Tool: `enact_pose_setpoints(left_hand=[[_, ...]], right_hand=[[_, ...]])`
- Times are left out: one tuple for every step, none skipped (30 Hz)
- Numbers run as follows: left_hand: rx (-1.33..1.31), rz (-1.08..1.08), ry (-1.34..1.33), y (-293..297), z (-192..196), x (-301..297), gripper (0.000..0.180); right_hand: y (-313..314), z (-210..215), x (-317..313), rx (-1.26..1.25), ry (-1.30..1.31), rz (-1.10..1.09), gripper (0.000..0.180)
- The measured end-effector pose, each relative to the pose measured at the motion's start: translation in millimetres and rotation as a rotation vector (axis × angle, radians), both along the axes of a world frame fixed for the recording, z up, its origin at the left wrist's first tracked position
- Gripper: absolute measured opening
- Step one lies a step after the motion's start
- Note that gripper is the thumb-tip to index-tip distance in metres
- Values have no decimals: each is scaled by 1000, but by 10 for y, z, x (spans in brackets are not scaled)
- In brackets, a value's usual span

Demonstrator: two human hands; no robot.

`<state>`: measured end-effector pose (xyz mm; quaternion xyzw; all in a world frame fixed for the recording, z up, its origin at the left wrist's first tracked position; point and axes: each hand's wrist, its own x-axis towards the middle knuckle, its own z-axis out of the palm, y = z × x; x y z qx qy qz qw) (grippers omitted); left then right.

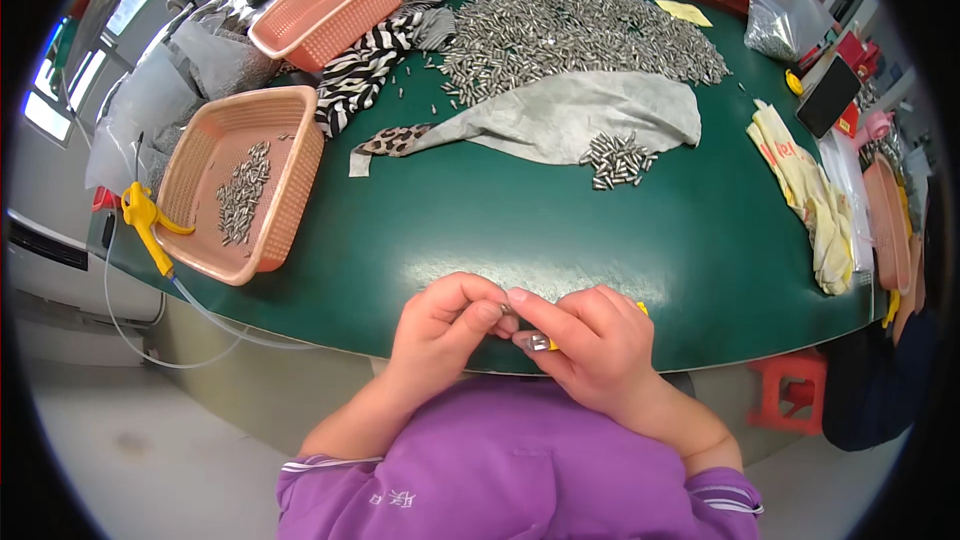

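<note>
Close to the table's front edge, my left hand pinches a small metal part between thumb and forefinger, its fingers covering most of it. My right hand is closed around a yellow-handled tool with a metal end; the palm hides most of the handle, so its exact kind is unclear. The right forefinger reaches over to the small part and the left fingertips. Farther off, a small heap of silver cylindrical metal parts lies at the edge of a grey cloth.
Behind the cloth spreads a large pile of similar metal parts. At left stand a pink basket holding some parts, another pink basket, a zebra-striped cloth and a yellow air gun. Pale gloves and a phone lie right.
</note>
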<state>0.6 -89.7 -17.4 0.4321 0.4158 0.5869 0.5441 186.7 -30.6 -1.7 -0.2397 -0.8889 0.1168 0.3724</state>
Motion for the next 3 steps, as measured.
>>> enact_pose_setpoints(left_hand=[[1,3,-5,-7,12,-9,9],[-11,-3,-14,-39,23,-15,10],[15,23,-13,-20,38,-40,10]], right_hand=[[-6,-20,-15,-2,33,-40,55],[-22,-35,-24,-3,67,-78,57],[-37,-54,-12,-24,62,-79,57]])
